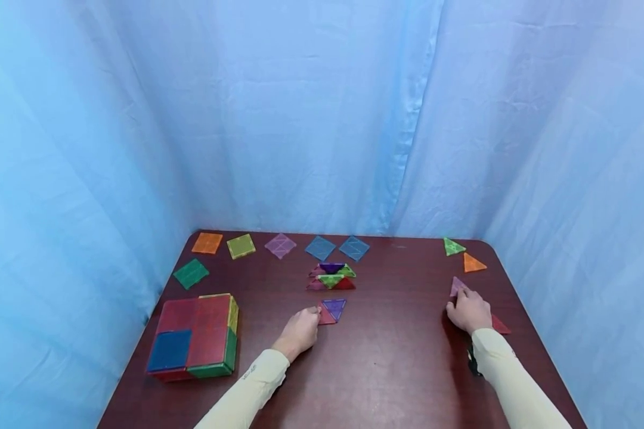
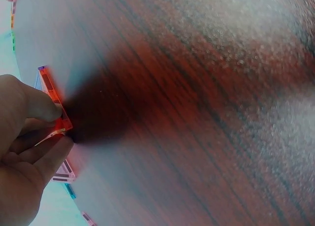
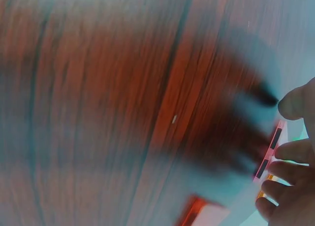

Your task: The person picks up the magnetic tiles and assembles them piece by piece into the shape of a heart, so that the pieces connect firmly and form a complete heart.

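Observation:
My left hand (image 1: 299, 331) pinches the red triangular magnetic tile (image 1: 327, 318) between thumb and fingers. Against that tile's slanted side lies a purple triangular tile (image 1: 334, 307). In the left wrist view, the red tile's edge (image 2: 47, 83) is close to the tabletop. My right hand (image 1: 470, 311) reaches over a pink triangular tile (image 1: 456, 286) at the table's right side, fingers at the tile, thumb apart from it. The pink tile's edge (image 3: 269, 149) shows beside the fingers in the right wrist view. A red triangular tile (image 1: 499, 325) lies partly behind that wrist.
Two rows of joined triangular tiles (image 1: 331, 282) stand mid-table. Green (image 1: 453, 246) and orange (image 1: 473, 263) triangles lie far right. Several square tiles, including a blue one (image 1: 354, 248), lie along the back. A stack of large tiles (image 1: 214, 328) occupies the left. Curtains (image 1: 311, 119) surround the table.

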`<state>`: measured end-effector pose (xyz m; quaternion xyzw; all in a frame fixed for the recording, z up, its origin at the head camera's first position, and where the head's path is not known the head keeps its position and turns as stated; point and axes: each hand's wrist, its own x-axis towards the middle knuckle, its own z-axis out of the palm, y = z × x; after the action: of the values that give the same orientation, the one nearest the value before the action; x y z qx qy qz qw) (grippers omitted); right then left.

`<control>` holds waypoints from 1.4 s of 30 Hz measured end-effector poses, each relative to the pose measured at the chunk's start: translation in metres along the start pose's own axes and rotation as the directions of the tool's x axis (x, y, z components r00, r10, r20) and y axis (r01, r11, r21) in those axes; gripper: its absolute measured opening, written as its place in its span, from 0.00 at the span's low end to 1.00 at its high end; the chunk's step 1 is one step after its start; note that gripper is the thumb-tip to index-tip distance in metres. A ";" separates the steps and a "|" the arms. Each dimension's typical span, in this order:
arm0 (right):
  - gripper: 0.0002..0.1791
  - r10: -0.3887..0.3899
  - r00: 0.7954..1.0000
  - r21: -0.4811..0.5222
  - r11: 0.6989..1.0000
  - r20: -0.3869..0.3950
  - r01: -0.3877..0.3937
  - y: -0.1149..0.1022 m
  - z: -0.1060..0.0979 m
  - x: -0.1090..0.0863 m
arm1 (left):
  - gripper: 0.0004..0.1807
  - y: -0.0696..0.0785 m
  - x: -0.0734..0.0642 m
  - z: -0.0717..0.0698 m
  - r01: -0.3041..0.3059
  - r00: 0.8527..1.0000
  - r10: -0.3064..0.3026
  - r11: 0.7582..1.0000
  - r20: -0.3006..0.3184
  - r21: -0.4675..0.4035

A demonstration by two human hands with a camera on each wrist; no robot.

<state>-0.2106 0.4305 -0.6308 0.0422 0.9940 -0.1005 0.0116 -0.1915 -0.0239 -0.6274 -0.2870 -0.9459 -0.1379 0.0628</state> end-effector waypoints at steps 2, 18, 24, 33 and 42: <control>0.29 -0.043 0.998 -0.012 0.999 -0.039 0.042 -0.008 0.004 0.001 | 0.13 0.000 0.000 0.000 0.000 1.000 0.000 1.000 -0.007 0.000; 0.24 -0.408 0.881 -0.112 0.913 -0.240 0.392 -0.092 0.030 -0.007 | 0.10 -0.001 0.000 0.001 -0.011 1.000 0.011 1.000 -0.017 -0.004; 0.24 -0.512 0.814 -0.118 0.858 -0.273 0.500 -0.131 0.046 -0.022 | 0.11 -0.002 0.000 0.001 -0.011 1.000 0.011 1.000 -0.007 -0.003; 0.21 -0.614 0.730 -0.086 0.779 -0.300 0.621 -0.177 0.064 -0.041 | 0.13 -0.004 0.000 0.003 -0.003 1.000 0.003 1.000 -0.011 -0.010; 0.24 -0.597 0.741 0.017 0.775 -0.306 0.632 -0.200 0.073 -0.040 | 0.10 -0.004 0.000 0.004 0.004 1.000 -0.005 1.000 -0.005 -0.024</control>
<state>-0.1869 0.2174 -0.6612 -0.2736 0.9351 -0.1511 -0.1671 -0.1941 -0.0260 -0.6320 -0.2853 -0.9446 -0.1502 0.0616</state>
